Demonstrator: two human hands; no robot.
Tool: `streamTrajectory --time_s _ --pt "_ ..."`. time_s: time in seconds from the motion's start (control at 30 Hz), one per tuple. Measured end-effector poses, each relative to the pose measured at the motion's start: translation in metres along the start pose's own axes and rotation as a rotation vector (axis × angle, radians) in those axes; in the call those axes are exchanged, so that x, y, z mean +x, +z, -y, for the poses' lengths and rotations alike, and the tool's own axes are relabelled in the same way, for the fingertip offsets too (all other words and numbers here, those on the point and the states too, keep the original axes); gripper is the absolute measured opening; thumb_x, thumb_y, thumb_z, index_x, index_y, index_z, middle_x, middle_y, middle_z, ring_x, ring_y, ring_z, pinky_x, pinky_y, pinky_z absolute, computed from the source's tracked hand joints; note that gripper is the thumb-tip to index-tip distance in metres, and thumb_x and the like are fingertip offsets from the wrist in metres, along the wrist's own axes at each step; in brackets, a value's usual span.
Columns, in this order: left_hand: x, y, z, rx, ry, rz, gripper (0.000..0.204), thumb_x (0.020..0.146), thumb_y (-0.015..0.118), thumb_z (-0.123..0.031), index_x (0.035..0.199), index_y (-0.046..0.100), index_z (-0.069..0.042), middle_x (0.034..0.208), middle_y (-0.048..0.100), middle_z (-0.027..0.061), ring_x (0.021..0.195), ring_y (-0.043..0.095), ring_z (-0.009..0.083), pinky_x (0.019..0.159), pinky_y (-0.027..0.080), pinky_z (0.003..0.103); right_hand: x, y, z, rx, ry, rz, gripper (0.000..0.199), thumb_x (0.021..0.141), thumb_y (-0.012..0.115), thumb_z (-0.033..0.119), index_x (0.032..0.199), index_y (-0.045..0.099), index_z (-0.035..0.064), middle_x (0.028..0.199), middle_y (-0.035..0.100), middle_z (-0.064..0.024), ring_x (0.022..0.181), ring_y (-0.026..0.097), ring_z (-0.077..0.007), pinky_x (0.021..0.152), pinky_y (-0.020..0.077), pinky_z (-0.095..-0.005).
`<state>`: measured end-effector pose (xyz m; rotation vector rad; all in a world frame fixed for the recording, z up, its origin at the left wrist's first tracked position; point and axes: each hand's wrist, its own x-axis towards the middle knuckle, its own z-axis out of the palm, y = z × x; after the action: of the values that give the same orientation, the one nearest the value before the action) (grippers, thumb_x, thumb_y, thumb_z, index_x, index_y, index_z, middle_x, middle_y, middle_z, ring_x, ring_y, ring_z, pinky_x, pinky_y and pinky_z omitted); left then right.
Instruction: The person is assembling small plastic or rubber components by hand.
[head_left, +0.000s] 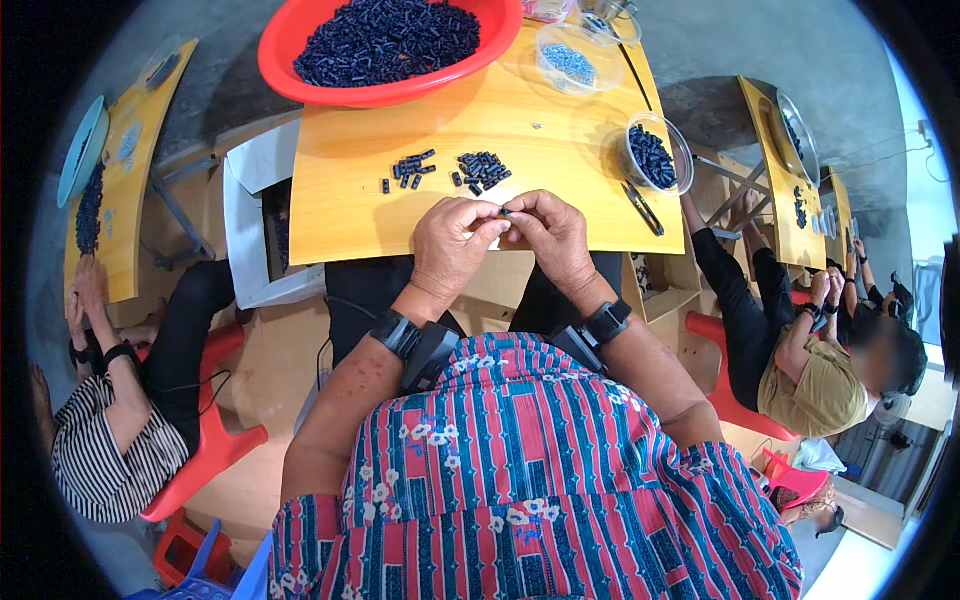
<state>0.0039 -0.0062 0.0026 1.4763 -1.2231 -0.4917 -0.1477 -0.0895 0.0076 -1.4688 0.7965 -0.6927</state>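
Both my hands meet above the near edge of the yellow table [340,225], fingertips pinched together. Between them is a small dark piece [505,212], mostly covered by the fingers. My left hand [450,245] and my right hand [553,240] both grip it, thumbs almost touching. Just beyond lie two groups of small black parts: a looser one [412,168] on the left and a denser pile [481,170] on the right. To the right of my right hand lie black-handled tweezers or snips [643,208]; I cannot tell which.
A big red basin [275,62] heaped with black parts stands at the far side. Clear tubs hold black parts [652,155] and pale blue bits [568,64]. A white carton [243,200] stands beside the table's left. Other people work at tables [140,190] on both sides.
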Motion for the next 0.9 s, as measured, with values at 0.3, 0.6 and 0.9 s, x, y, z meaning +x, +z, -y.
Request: streamTrajectory --time_s 0.3,0.6,0.9 --pt "-0.0005 0.0003 0.0039 0.059 0.069 0.002 0.010 0.081 0.077 -0.011 0.088 0.074 -0.005 0.082 0.072 0.0092 0.078 0.067 0.0258 0.072 0.052 0.035 -0.0066 -0.0005 0.0007 0.056 0.027 -0.023 0.007 0.094 0.061 -0.004 0.099 0.066 -0.0027 0.090 0.072 -0.0065 0.075 0.068 -0.0112 0.070 0.0574 -0.0250" --pt "0.0018 -0.0003 0.0046 0.056 0.112 0.017 0.009 0.084 0.074 -0.011 0.090 0.072 -0.004 0.083 0.070 0.0093 0.078 0.065 0.0269 0.072 0.051 0.036 -0.0071 0.0004 0.0059 0.082 0.003 -0.006 0.019 0.092 0.064 -0.005 0.110 0.070 -0.0016 0.092 0.072 -0.0069 0.075 0.068 -0.0118 0.070 0.0573 -0.0244" --pt "0.0013 0.0004 0.0042 0.084 0.076 0.028 0.010 0.081 0.076 -0.010 0.086 0.070 -0.004 0.081 0.069 0.0093 0.077 0.064 0.0266 0.071 0.051 0.036 -0.0068 -0.0017 0.0063 -0.028 -0.038 0.028 0.020 0.093 0.064 -0.003 0.111 0.073 -0.0013 0.094 0.071 -0.0081 0.074 0.067 -0.0116 0.070 0.0571 -0.0242"
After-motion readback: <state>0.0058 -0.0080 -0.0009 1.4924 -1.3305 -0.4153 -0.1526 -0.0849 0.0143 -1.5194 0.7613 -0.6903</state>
